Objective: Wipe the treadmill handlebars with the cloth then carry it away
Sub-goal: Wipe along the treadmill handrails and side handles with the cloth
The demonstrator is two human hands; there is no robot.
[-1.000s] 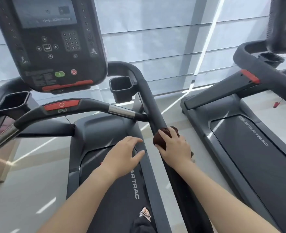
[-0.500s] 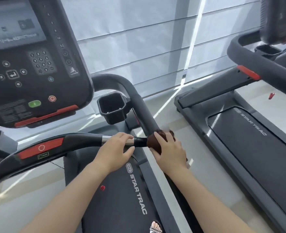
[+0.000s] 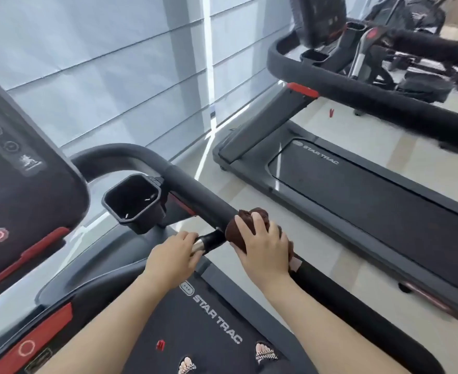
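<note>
A dark brown cloth (image 3: 242,224) is bunched on the treadmill's black right side handlebar (image 3: 195,191), just where the front crossbar (image 3: 211,238) joins it. My right hand (image 3: 265,252) grips the cloth, fingers curled over it and around the handlebar. My left hand (image 3: 172,259) holds the silver end of the crossbar, fingers wrapped over it. The handlebar runs on toward me under my right forearm.
The console (image 3: 20,201) fills the left edge, with a black cup holder (image 3: 134,202) beside it. My sandalled feet (image 3: 265,354) stand on the belt (image 3: 209,333). A second treadmill (image 3: 370,190) stands to the right across a strip of pale floor; blinds cover the window ahead.
My left hand came up from above the belt and took hold of the crossbar. My right hand slid the cloth a little up the side handlebar. The view swung right and closer.
</note>
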